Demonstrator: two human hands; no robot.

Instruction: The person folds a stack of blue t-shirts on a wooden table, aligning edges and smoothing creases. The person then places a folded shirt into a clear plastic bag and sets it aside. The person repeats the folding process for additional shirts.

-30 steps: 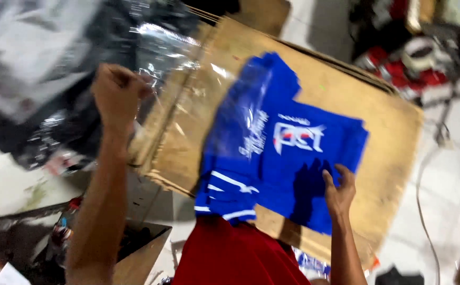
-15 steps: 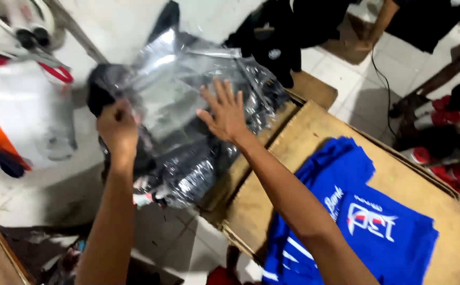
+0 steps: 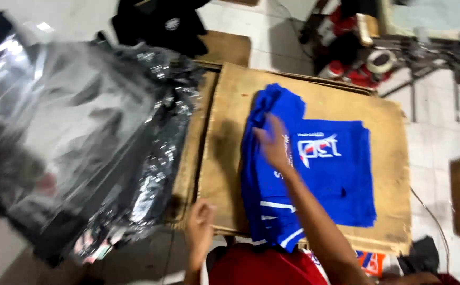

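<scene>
Blue folded garments (image 3: 314,179) are stacked on a brown wooden board (image 3: 388,132), and the top one is touched by the right hand (image 3: 275,145), fingers spread flat and gripping nothing. The left hand (image 3: 201,224), loosely curled and empty, is held at the board's near edge beside crumpled clear plastic bags (image 3: 82,137).
</scene>
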